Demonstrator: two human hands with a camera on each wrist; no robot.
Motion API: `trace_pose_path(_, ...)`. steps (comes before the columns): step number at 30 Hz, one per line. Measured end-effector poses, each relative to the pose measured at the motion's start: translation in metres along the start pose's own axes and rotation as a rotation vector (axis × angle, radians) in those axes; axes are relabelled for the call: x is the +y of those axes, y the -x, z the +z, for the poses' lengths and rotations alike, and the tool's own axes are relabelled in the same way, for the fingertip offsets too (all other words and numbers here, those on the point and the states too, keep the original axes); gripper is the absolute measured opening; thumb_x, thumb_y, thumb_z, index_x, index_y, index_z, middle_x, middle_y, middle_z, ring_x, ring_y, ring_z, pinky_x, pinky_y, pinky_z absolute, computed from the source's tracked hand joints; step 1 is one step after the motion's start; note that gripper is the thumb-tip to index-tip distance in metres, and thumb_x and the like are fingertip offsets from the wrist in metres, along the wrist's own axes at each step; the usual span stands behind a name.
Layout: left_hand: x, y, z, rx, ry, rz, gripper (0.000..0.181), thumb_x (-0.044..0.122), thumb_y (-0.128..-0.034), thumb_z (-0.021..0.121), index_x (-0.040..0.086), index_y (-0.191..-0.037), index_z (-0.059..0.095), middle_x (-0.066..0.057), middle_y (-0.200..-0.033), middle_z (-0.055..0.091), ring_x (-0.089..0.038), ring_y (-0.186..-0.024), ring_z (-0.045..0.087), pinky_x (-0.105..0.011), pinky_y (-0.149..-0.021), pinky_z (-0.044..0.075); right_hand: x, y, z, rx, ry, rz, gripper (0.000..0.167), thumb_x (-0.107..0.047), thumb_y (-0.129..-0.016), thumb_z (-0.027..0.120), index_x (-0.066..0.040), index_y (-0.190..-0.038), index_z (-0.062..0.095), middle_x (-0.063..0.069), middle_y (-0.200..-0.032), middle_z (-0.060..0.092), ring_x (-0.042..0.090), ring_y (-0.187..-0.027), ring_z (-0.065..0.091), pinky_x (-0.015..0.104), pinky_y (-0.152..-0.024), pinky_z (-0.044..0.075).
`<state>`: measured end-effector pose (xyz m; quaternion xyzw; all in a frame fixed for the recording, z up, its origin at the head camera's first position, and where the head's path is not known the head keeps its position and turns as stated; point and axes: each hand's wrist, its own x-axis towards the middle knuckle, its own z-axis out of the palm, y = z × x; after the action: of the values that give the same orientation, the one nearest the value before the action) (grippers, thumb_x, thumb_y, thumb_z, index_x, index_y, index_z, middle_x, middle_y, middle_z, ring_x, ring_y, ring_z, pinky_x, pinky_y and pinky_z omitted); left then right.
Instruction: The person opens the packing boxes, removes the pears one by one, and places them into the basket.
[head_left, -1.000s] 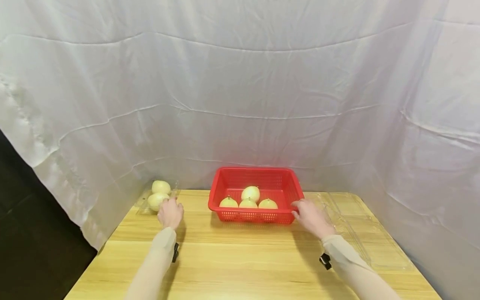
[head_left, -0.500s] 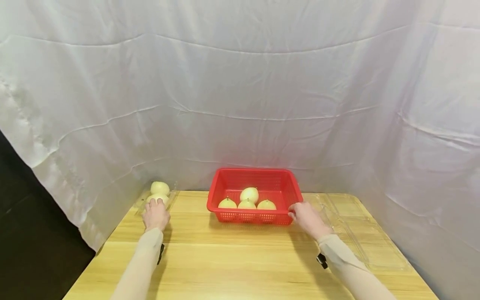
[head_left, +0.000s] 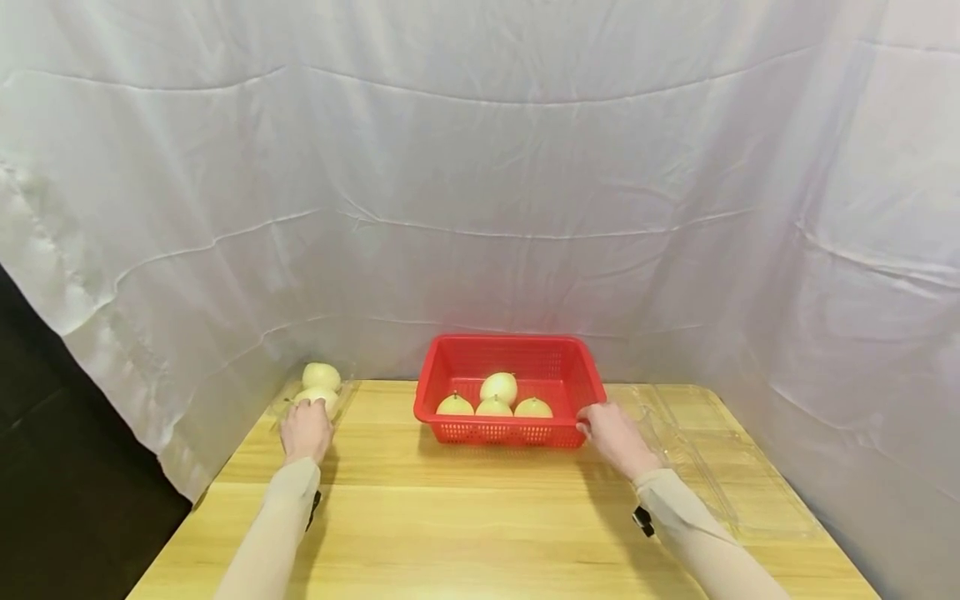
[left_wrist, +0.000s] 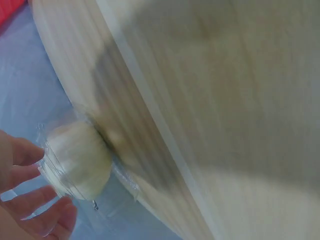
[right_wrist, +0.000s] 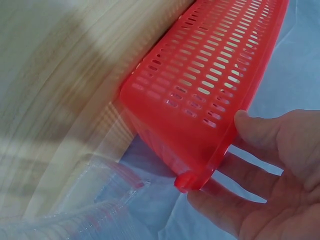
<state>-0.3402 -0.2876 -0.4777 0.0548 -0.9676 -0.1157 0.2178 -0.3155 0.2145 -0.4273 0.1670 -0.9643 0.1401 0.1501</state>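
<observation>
At the left of the head view, my left hand (head_left: 306, 430) is at the nearer of two pale yellow pears (head_left: 321, 375) in a clear plastic tray (head_left: 347, 396). The left wrist view shows its fingers (left_wrist: 35, 200) spread and slightly bent beside that pear (left_wrist: 82, 160) and the thin plastic; a firm grip does not show. My right hand (head_left: 617, 437) holds the front right corner of a red plastic basket (head_left: 510, 432). Its thumb lies on the rim and the fingers (right_wrist: 215, 202) reach to the other side. Several pears (head_left: 498, 387) lie inside the basket.
Clear plastic trays or lids (head_left: 720, 458) lie on the right of the wooden table (head_left: 465, 525). A grey-white curtain (head_left: 480, 208) hangs behind and at both sides. Dark cloth (head_left: 67, 467) shows at the far left.
My left hand has moved left and slightly down, from the right of the nearer pear to its front, now covering part of it. My right hand stays at the basket's corner.
</observation>
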Motion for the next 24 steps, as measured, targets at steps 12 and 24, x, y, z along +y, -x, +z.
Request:
trace_pose_path(12, 0.0056, -0.0012, -0.0018, 0.071, 0.107, 0.061, 0.033, 0.030, -0.0871, 0.069, 0.001, -0.077, 0.058, -0.029, -0.104, 0.061, -0.049, -0.106, 0.051, -0.062, -0.090, 0.037, -0.0022, -0.0007, 0.0004, 0.001, 0.004, 0.005, 0.004, -0.007, -0.086, 0.072, -0.005, -0.089, 0.075, -0.002, -0.069, 0.064, 0.016, -0.064, 0.055, 0.036, -0.064, 0.050)
trace_pose_path(24, 0.0036, -0.0014, -0.0020, -0.178, 0.174, -0.217, 0.098, 0.062, -0.0807, 0.064, -0.001, -0.147, 0.027, -0.053, -0.130, 0.024, -0.067, -0.121, 0.024, -0.072, -0.096, 0.021, -0.0028, 0.0000, -0.0007, 0.008, -0.005, 0.013, 0.005, -0.007, -0.087, 0.071, -0.004, -0.089, 0.075, -0.001, -0.070, 0.065, 0.015, -0.063, 0.054, 0.035, -0.063, 0.050)
